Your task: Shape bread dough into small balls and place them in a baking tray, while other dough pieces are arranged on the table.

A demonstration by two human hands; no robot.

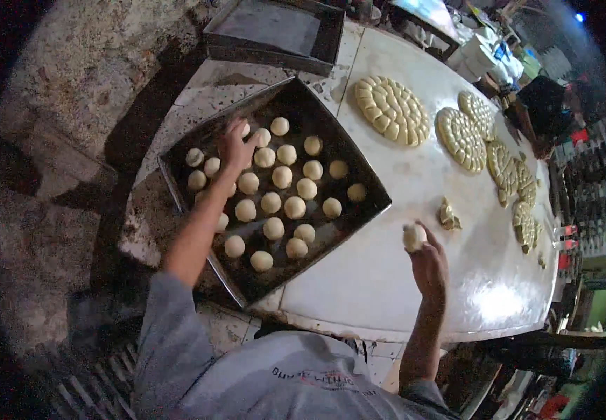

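A dark square baking tray point(280, 274) stands on the left part of the table, with several round pale dough balls point(294, 207) spread over its bottom. My left hand point(234, 148) reaches into its far left part. Its fingers are closed about a dough ball point(245, 129) there, partly hidden by them. Over the table to the right of the tray, my right hand point(430, 264) grips another dough ball point(413, 238) between fingers and thumb. A small irregular scrap of dough point(448, 214) lies just beyond that hand.
At the far right of the pale tabletop point(345, 297) lie several flat dough rounds point(392, 110) scored into small pieces. A second, rectangular tray point(268, 52) sits beyond the first. A white container point(476, 57) and clutter line the back; racks point(597, 185) stand at right.
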